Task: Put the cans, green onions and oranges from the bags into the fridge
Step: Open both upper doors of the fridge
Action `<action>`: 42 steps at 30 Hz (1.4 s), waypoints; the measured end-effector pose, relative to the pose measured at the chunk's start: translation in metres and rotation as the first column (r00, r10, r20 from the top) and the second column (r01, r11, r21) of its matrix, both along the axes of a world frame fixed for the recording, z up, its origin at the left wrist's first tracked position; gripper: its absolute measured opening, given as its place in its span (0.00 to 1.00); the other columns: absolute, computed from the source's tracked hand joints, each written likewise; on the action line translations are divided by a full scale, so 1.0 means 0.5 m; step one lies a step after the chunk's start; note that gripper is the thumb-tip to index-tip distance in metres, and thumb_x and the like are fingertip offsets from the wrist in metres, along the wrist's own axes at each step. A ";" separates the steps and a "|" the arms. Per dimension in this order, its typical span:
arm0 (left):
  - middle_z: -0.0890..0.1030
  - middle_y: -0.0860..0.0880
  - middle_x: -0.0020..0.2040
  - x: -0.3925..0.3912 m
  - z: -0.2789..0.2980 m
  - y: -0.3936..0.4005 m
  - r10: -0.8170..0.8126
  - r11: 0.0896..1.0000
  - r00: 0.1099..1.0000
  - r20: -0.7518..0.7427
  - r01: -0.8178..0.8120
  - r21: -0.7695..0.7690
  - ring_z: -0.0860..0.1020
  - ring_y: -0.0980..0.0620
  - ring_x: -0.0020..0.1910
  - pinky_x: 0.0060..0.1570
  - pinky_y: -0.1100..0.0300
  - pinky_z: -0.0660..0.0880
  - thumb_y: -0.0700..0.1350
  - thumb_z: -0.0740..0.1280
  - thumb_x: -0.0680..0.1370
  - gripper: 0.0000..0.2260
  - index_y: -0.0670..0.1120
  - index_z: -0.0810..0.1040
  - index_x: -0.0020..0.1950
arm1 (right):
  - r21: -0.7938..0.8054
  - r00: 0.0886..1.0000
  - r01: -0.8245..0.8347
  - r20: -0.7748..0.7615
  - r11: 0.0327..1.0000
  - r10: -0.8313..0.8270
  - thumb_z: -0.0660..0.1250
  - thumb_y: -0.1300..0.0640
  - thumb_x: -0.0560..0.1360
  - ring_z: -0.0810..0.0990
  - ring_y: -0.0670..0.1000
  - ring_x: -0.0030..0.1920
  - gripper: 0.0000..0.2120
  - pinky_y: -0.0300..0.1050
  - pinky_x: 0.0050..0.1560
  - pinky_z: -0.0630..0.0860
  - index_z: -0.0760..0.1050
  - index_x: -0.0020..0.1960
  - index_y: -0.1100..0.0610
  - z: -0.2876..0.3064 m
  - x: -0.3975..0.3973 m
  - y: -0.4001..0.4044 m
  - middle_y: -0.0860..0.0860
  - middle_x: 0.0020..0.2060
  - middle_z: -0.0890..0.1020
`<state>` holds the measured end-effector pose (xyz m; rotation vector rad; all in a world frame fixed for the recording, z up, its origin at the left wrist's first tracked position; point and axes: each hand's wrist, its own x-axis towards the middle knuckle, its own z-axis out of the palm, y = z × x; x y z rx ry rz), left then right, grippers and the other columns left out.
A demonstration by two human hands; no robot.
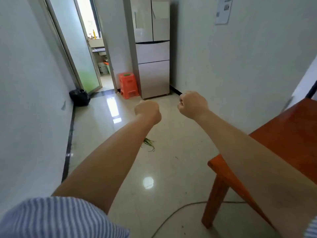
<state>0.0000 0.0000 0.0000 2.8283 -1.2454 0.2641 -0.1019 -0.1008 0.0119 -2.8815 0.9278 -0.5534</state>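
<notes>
Head view looks down a narrow hall with both bare forearms stretched forward: the left hand (147,111) and the right hand (193,105) are each curled into a fist, side by side but apart, and neither holds anything that can be seen. Far ahead the fridge (152,48) stands against the right wall with all its doors closed, an orange stool (128,85) just to its left and a doorway further left. No bags, cans or oranges show here; the only task item in sight is a few strands of green onions (148,143) lying loose on the tiled floor (171,169), nearer than the fridge and just below the left forearm. A wooden table (281,140) fills the near right, a cable (175,212) runs along the floor near its leg, and a black bag (79,97) sits in the far left corner. Judging by empty hands and a shut fridge, this looks like a moment between loads or at either end of the job; which one cannot be told. A sensible next move would be to stoop for the fallen onions, or turn toward wherever the bags are, then open a fridge door.
</notes>
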 end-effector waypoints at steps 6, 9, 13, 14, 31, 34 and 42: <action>0.77 0.41 0.56 0.192 -0.008 -0.195 0.006 0.998 1.000 0.002 -0.006 0.062 0.75 0.44 0.56 0.48 0.57 0.71 0.42 0.57 0.79 0.12 0.39 0.77 0.54 | 0.029 0.999 -0.002 -0.033 1.000 0.002 0.56 0.57 0.77 0.73 0.61 0.59 0.15 0.51 0.55 0.73 0.74 0.58 0.64 -0.014 0.185 -0.209 0.61 0.58 0.76; 0.77 0.42 0.56 0.303 -0.020 -0.305 0.004 0.999 1.000 0.014 -0.005 0.053 0.75 0.44 0.57 0.49 0.57 0.72 0.43 0.57 0.79 0.12 0.39 0.77 0.55 | 0.010 0.999 -0.016 -0.033 1.000 0.016 0.56 0.57 0.77 0.74 0.60 0.59 0.15 0.51 0.55 0.73 0.75 0.58 0.64 -0.033 0.294 -0.327 0.60 0.58 0.76; 0.77 0.42 0.57 0.479 -0.019 -0.480 -0.001 1.000 0.999 0.035 0.001 0.013 0.75 0.43 0.57 0.51 0.55 0.71 0.42 0.58 0.78 0.12 0.40 0.76 0.57 | 0.010 1.000 -0.012 0.004 1.000 0.012 0.56 0.58 0.77 0.75 0.61 0.57 0.15 0.50 0.53 0.73 0.76 0.56 0.64 -0.032 0.470 -0.513 0.61 0.56 0.76; 0.77 0.41 0.57 0.523 -0.014 -0.527 -0.009 1.000 0.999 0.037 0.008 0.010 0.74 0.43 0.57 0.52 0.54 0.71 0.41 0.58 0.78 0.12 0.40 0.76 0.57 | 0.014 1.000 0.001 0.011 1.000 -0.001 0.56 0.59 0.77 0.75 0.61 0.56 0.14 0.49 0.52 0.73 0.76 0.55 0.65 -0.025 0.516 -0.559 0.61 0.56 0.76; 0.76 0.42 0.61 1.216 -0.007 -1.375 0.002 0.999 0.999 0.043 -0.004 0.049 0.72 0.42 0.62 0.55 0.52 0.72 0.42 0.60 0.78 0.13 0.41 0.76 0.61 | -0.018 0.998 0.004 0.064 1.000 -0.003 0.57 0.58 0.77 0.76 0.60 0.56 0.15 0.51 0.54 0.75 0.76 0.57 0.64 0.004 1.180 -1.411 0.60 0.56 0.77; 0.76 0.42 0.63 1.339 0.014 -1.526 0.039 0.999 0.999 0.034 -0.040 0.017 0.72 0.42 0.63 0.57 0.52 0.72 0.44 0.59 0.79 0.14 0.41 0.75 0.63 | -0.006 0.998 -0.033 0.056 0.999 0.033 0.57 0.59 0.77 0.76 0.61 0.55 0.15 0.52 0.54 0.75 0.77 0.55 0.65 0.022 1.308 -1.569 0.61 0.55 0.78; 0.75 0.41 0.64 1.673 0.066 -1.846 0.162 0.987 0.986 0.033 -0.162 -0.013 0.72 0.41 0.64 0.59 0.52 0.72 0.41 0.58 0.78 0.16 0.41 0.75 0.64 | 0.047 0.991 -0.096 0.100 0.994 0.091 0.57 0.60 0.76 0.79 0.59 0.47 0.13 0.47 0.44 0.75 0.79 0.49 0.64 0.024 1.682 -1.916 0.60 0.48 0.81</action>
